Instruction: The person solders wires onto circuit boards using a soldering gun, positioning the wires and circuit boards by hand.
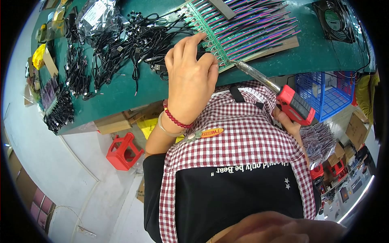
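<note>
Item 1: left hand (190, 79), fingers curled, tips pressed down on the near edge of the green strip board (210, 38) and pinching what looks like a thin black lead; the exact pinch is hidden under the fingers.

Item 2: right hand (288, 121), closed around the red handle of the soldering iron (279, 93). The metal barrel runs up-left; its tip meets the board's near edge just beside the left fingertips.

Item 3: green strip board with rows of purple and red wires, lying on a brown card at the counter's (133, 87) near edge, toward the right.

Item 4: black cables (117, 48), heaped at the counter's middle; more bundles at the left edge.

Item 5: fan (334, 20), far right corner.

Handling note: the joint likely wants the lead held dead still, fingertips kept off the hot barrel, and the tip touching 1 pad only.
</note>
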A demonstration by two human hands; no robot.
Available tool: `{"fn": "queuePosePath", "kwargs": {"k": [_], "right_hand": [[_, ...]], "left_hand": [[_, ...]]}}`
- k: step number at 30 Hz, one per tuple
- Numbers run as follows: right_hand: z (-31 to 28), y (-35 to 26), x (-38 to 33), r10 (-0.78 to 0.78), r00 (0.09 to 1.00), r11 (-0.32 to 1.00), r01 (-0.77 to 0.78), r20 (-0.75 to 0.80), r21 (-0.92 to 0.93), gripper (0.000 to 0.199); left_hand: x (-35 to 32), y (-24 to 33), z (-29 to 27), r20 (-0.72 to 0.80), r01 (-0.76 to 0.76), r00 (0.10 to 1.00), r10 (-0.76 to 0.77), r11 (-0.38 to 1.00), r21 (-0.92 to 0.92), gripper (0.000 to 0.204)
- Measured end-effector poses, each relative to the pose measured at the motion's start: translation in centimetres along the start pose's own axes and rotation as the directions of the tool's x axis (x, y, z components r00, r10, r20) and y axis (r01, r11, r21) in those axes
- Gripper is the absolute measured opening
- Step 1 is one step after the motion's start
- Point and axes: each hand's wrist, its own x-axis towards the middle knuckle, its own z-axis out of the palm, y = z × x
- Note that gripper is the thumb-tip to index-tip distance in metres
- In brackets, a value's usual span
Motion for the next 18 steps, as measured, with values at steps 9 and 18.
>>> {"fn": "queuePosePath", "kwargs": {"k": [9, 18], "right_hand": [[-0.6, 1.5, -0.8, 0.079, 0.997, 0.978, -0.083, 0.027, 0.194, 0.026], [0.0, -0.1, -0.1, 0.015, 1.0, 0.997, -0.015, 0.008, 0.074, 0.028]], "left_hand": [[0.0, 0.1, 0.0, -0.005, -0.003, 1.0, 0.003, 1.0, 0.002, 0.006], [0.1, 0.1, 0.0, -0.002, -0.005, 1.0, 0.005, 1.0, 0.021, 0.006]]}}
